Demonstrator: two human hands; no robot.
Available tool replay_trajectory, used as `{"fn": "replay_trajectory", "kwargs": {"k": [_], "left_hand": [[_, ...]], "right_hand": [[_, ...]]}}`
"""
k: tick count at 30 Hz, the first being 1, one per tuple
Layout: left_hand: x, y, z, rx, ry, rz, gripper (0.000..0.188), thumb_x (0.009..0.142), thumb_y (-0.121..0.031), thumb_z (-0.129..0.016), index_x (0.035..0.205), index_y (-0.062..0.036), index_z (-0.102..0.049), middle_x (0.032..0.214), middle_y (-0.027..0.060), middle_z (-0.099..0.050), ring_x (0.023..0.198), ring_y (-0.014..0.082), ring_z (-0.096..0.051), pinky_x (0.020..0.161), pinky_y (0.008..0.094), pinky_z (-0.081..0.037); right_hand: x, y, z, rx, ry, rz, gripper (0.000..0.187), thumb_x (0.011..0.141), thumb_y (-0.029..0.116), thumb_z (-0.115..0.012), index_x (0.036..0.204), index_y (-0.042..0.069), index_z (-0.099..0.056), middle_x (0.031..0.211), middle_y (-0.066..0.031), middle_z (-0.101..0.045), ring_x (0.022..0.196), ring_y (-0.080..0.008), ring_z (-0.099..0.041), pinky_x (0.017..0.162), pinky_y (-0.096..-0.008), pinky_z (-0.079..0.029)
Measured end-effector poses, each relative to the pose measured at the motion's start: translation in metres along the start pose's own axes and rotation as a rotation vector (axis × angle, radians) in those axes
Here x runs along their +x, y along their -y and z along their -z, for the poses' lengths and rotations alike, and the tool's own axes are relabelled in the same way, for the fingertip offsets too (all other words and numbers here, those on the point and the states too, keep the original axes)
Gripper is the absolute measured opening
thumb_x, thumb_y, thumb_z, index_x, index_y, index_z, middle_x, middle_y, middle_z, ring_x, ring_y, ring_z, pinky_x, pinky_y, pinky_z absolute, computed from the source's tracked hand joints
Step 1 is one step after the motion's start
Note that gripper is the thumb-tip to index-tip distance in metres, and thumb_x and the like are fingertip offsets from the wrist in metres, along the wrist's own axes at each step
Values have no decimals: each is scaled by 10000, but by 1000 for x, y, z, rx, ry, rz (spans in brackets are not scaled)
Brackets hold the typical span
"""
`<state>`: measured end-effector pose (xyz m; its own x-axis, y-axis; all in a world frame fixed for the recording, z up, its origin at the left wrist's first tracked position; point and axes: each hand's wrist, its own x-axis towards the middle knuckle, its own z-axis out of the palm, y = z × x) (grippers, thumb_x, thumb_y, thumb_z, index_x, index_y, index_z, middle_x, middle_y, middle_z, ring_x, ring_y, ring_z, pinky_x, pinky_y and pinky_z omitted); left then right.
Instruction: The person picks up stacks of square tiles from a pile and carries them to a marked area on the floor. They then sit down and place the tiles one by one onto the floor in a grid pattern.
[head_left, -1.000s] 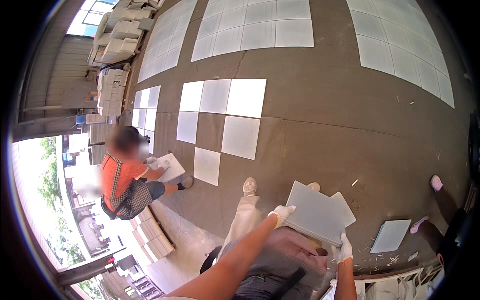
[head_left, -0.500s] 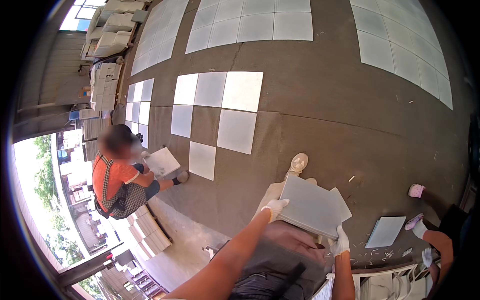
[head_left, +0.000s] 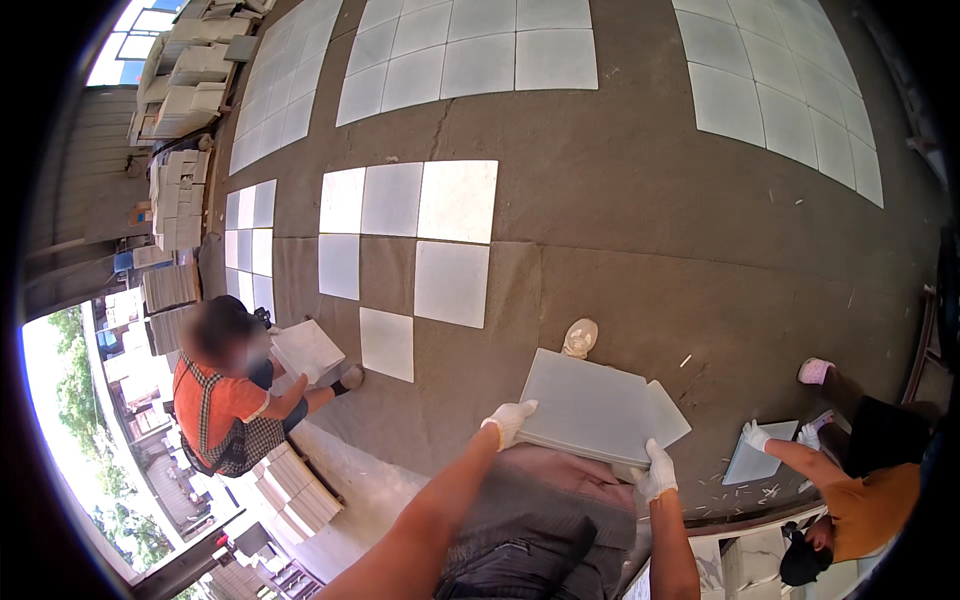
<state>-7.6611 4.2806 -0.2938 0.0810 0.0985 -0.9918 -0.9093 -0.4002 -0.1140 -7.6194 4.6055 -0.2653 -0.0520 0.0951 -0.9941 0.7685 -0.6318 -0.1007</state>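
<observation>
Both my hands wear white work gloves and hold a small stack of pale grey square tiles at lap height. My left hand is closed on the stack's left edge. Around its near right corner my right hand grips. One lighter tile juts out askew at the stack's right side. The stack hides its own underside and part of my legs. Beyond it, one of my pale shoes shows on the floor.
Pale tiles lie checkered on the brown floor, with larger tile blocks beyond. At left, a crouching person holds a white tile. At right, another person's gloved hands touch floor tiles. Tile stacks line the left wall.
The view has shifted slightly. My hands keep their hold on the tile stack. The person at right has leaned into view and reached the floor tiles; the person at left has shifted the white tile.
</observation>
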Motion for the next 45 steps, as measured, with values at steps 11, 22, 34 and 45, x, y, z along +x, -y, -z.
{"fn": "replay_trajectory", "kwargs": {"k": [11, 22, 34, 45], "left_hand": [[-39, -46, -7, -156, 23, 39, 413, 980, -252, -518, 1262, 48, -483, 1246, 182, -568, 1129, 288, -578, 956, 430, -505], [-12, -32, -65, -283, 53, -88, 415, 968, -272, -541, 1271, 8, -492, 1190, 159, -592, 1085, 309, -589, 919, 474, -502], [-3, -33, -212, -564, -5, -61, 414, 963, -277, -555, 1291, -34, -487, 1220, 129, -582, 1158, 296, -549, 937, 461, -493], [97, -75, -241, -610, -27, -37, 366, 967, -273, -552, 1245, -39, -507, 1213, 138, -579, 1083, 305, -598, 878, 457, -553]], "right_hand": [[-7, 48, -64, -30, 85, -12, 321, 944, 163, -557, 1244, 52, -531, 1197, -125, -590, 1054, -299, -611, 835, -453, -577], [39, 154, -59, -261, 239, 35, 362, 929, 160, -560, 1254, 2, -535, 1184, -143, -594, 1026, -275, -621, 858, -452, -565], [91, 313, -60, -732, 224, 123, 399, 920, 198, -568, 1268, 7, -538, 1172, -110, -610, 991, -246, -617, 841, -444, -532], [163, 369, -112, -772, 163, 30, 422, 935, 249, -563, 1291, 27, -516, 1201, -106, -606, 1081, -236, -607, 918, -421, -512]]}}
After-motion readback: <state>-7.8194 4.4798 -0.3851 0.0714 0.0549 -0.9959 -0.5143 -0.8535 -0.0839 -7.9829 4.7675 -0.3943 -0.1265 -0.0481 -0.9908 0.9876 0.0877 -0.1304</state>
